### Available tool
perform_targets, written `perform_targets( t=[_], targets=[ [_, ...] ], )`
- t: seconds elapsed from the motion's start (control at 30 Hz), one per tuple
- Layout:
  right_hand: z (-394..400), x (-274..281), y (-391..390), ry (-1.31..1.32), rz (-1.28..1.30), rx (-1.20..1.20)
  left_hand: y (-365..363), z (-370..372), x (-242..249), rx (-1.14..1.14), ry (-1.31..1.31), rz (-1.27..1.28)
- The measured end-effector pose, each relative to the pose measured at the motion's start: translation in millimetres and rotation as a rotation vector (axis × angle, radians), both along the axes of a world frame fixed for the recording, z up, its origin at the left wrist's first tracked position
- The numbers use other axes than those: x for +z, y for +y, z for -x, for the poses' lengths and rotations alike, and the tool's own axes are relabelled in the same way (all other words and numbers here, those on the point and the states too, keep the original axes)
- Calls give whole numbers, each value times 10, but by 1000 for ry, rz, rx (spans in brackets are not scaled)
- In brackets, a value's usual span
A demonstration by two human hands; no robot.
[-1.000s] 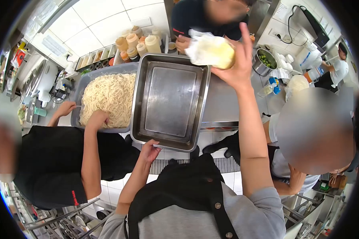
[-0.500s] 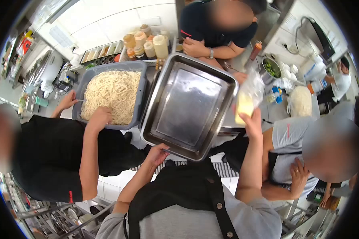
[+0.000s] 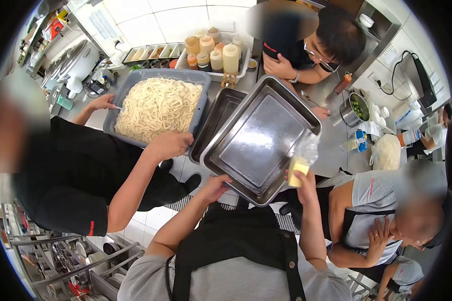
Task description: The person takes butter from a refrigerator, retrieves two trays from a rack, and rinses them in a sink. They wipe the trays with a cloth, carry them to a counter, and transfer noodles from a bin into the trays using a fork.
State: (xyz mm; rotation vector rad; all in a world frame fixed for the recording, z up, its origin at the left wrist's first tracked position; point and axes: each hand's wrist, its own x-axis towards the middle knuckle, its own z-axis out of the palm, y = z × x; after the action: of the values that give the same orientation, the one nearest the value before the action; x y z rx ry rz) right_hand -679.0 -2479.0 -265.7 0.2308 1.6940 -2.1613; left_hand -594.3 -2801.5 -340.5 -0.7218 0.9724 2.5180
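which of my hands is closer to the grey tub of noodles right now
Left. Your left hand grips the near rim of the steel tray, the side toward the noodle tub. Your right hand holds a plastic bag, farther away.

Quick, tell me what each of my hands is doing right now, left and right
Left hand: closed on the near edge of the metal tray.
Right hand: closed on a clear plastic bag of something pale yellow, beside the tray.

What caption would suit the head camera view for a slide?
Left hand grips a steel tray, right hand holds a bag at its edge, beside a noodle tub.
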Motion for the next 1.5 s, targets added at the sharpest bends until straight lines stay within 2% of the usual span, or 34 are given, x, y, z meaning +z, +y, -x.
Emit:
perform_targets(
  t=[0.2, 0.33, 0.47, 0.63, 0.73, 0.87, 1.0, 1.03, 1.1, 1.13, 1.23, 1.27, 1.3, 1.33, 1.37, 1.4, 1.47, 1.5],
  targets=[
    [-5, -236, -116, 118, -254, 25, -73, -63, 16, -29, -16, 90],
    [97, -53, 342, 30, -306, -83, 468, 60, 207, -207, -3, 65],
    [235, 55, 789, 27, -539, -159, 1016, 280, 215, -319, -75, -82],
    [410, 97, 1117, 42, -690, -204, 1541, 466, -109, -355, -100, -287],
    [662, -304, 1449, 89, -707, -249, 1834, 519, -280, -353, -119, -341],
    [1003, -519, 1498, 42, -918, -271, 2036, 611, -516, -304, -194, -432],
    [1247, -773, 1477, 6, -878, -355, 2182, 712, -710, -286, -211, -392],
    [1271, -765, 1431, 2, -858, -372, 2199, 655, -747, -293, -226, -373],
    [1200, -563, 1254, -60, -820, -398, 2022, 675, -835, -480, -107, -421],
    [1257, -659, 1275, -78, -811, -381, 1851, 643, -830, -575, -82, -444],
    [1390, -927, 1302, -103, -800, -347, 1212, 361, -696, -558, 62, -451],
    [1417, -966, 1281, -96, -782, -328, 974, 254, -505, -469, -12, -446],
    [1446, -1011, 1259, -88, -762, -307, 775, 135, -528, -412, -47, -404],
    [1460, -1055, 1228, -80, -742, -283, 599, 6, -645, -264, -101, -440],
    [1485, -1074, 1193, -73, -703, -262, 511, -9, -503, -97, -179, -438],
    [1541, -1081, 1148, -63, -684, -251, 427, 27, -356, 5, -234, -279],
    [1569, -1053, 1039, -57, -652, -222, 273, 85, -479, 331, -296, -66],
    [1603, -1039, 988, -65, -627, -192, 137, 91, -693, 345, -254, 7]
  ],
)
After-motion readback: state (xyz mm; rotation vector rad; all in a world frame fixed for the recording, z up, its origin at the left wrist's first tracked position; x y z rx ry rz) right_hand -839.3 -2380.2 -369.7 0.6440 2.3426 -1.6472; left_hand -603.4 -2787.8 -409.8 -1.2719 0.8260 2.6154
